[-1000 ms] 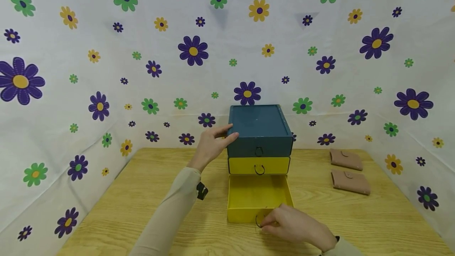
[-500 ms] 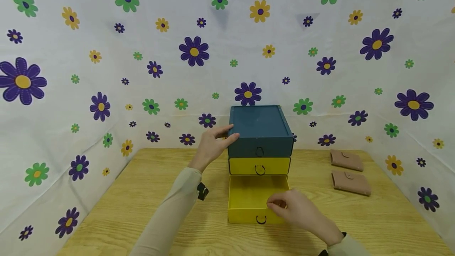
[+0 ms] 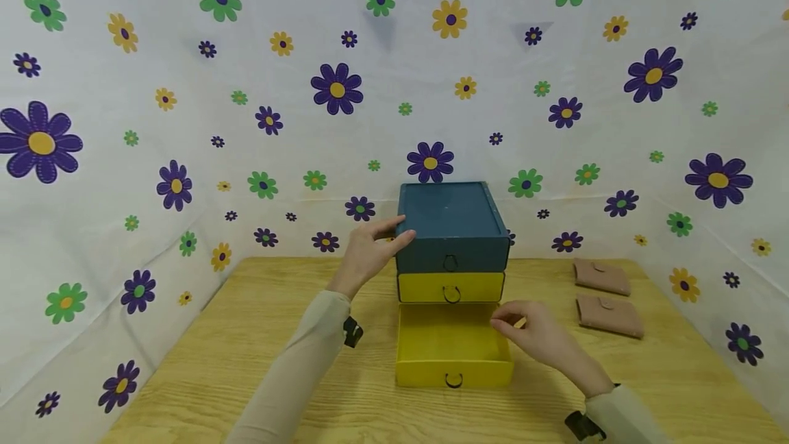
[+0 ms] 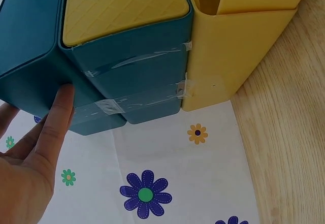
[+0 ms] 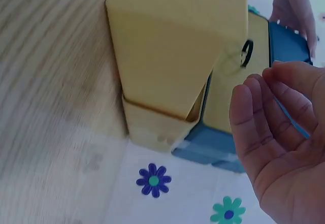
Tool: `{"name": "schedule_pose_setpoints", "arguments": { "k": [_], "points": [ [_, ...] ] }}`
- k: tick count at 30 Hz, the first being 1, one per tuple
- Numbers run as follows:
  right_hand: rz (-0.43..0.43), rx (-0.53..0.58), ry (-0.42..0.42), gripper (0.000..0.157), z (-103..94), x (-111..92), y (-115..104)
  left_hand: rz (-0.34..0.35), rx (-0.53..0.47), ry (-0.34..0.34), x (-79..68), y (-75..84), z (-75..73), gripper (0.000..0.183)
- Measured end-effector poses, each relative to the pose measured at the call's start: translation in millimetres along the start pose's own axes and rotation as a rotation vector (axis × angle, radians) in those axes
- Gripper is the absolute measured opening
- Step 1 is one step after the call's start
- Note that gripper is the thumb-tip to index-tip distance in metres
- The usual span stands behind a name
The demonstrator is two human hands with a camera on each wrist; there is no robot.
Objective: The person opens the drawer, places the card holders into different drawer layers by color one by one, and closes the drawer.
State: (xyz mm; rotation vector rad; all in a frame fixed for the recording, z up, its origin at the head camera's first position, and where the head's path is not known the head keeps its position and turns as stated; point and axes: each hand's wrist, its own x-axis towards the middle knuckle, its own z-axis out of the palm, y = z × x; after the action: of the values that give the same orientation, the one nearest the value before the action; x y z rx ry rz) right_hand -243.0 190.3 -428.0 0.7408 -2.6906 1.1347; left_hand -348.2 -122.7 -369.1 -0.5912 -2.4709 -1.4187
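One three-tier blue-and-yellow drawer box (image 3: pixel 453 207) near the back edge of the surface (image 3: pixel 203 348) touches the straight-fingered left hand (image 3: pixel 365 255), its pulled-out yellow bottom drawer (image 3: pixel 425 374) just left of the nearer, loosely curled, empty right hand (image 3: pixel 536 334).

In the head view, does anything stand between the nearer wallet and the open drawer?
Yes: the right hand is between the wallet and the drawer, by the drawer's right side. Nothing else visible is.

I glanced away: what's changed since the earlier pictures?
The right hand let go of the handle of the bottom drawer and moved up and right in the head view. The drawer stays open, the left hand on the blue box, both brown cases unmoved.
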Motion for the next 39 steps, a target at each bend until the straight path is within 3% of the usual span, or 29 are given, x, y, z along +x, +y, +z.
{"name": "schedule_pose_setpoints", "arguments": {
  "k": [4, 10, 21, 29, 32, 35, 39],
  "points": [
    [0.036, -0.041, 0.088, 0.016, -9.4, -1, 11, -0.002, -0.006, -0.003, -1.3, -1.8, 1.0, 0.063],
    [0.175, -0.146, 0.195, 0.018, -27.2, 0, 28, 0.016, -0.005, 0.017, -2.1, -2.4, -1.1, 0.061],
    [0.264, -0.214, 0.13, 0.021, -44.0, -6, 81, 0.014, -0.008, 0.013, -3.9, -3.1, 1.1, 0.061],
    [0.3, -0.293, 0.15, 0.055, -64.3, -23, 110, 0.018, 0.006, 0.008, -4.6, -3.7, 4.4, 0.062],
    [0.277, -0.163, 0.127, 0.06, -72.4, -27, 117, 0.032, 0.012, 0.01, -3.7, -3.2, 3.9, 0.061],
    [0.26, -0.12, 0.084, 0.068, -79.8, -30, 122, 0.042, 0.017, 0.017, -3.0, -2.9, 3.2, 0.06],
    [0.296, -0.269, 0.034, 0.068, -86.0, -35, 130, 0.05, 0.018, 0.022, -2.6, -2.3, 3.1, 0.059]
  ]
}}
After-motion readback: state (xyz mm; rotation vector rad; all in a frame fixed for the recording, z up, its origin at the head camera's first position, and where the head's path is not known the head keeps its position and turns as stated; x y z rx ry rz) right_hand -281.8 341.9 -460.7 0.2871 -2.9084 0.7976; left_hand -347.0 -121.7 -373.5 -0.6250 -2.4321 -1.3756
